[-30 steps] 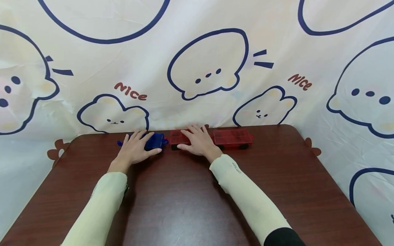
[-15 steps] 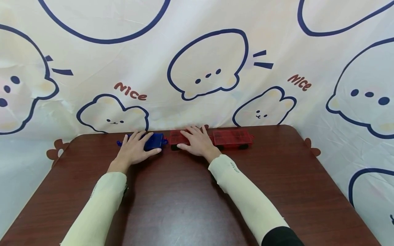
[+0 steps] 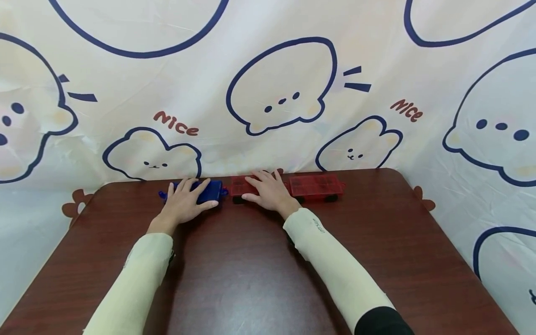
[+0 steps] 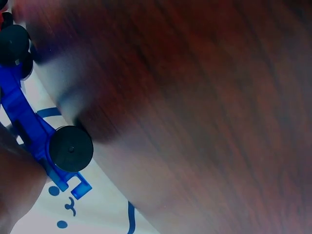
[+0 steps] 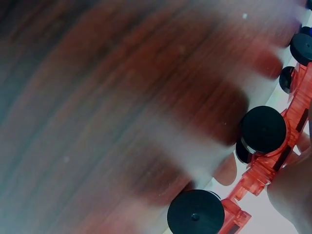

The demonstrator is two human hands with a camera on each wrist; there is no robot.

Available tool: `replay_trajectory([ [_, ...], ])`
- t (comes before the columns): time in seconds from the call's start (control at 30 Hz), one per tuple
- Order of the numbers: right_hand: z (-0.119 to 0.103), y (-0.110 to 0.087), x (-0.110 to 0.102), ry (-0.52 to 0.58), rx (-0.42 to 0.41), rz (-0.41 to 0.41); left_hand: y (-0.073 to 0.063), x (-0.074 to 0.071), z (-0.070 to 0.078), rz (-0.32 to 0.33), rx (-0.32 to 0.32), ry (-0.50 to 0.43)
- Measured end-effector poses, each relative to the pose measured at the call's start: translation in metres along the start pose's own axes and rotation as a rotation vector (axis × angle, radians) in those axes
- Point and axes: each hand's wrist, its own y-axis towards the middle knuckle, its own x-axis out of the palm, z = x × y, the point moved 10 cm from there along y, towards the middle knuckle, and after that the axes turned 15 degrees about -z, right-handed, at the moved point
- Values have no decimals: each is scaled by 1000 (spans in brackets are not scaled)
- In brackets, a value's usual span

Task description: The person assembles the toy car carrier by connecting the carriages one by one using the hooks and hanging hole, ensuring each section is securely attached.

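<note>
At the back of the table, my left hand (image 3: 182, 204) rests over a blue toy wagon (image 3: 214, 190), fingers spread and thumb along its near side. A hook at its left end shows, and black wheels appear in the left wrist view. My right hand (image 3: 270, 191) lies over a red see-through toy wagon (image 3: 240, 186), fingers spread, hiding its right part. To its right stands a second red wagon (image 3: 317, 187). The wagons form a row, with small couplings between them. I cannot tell whether each coupling is hooked.
The dark brown wooden table (image 3: 234, 270) has rounded back corners. Behind and beside it hangs a white cloth (image 3: 268, 153) with blue cartoon outlines. The wagons stand close to the back edge.
</note>
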Motion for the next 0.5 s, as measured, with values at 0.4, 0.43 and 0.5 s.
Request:
replay_trajectory([
  [0.4, -4, -1, -3, -16, -20, 16, -2, -4, 2, 17, 28, -22],
  [0.43, -4, -1, -3, -17, -22, 18, -2, -4, 2, 20, 30, -27],
  [0.5, -4, -1, -3, -19, -24, 22, -2, -5, 2, 27, 34, -39],
])
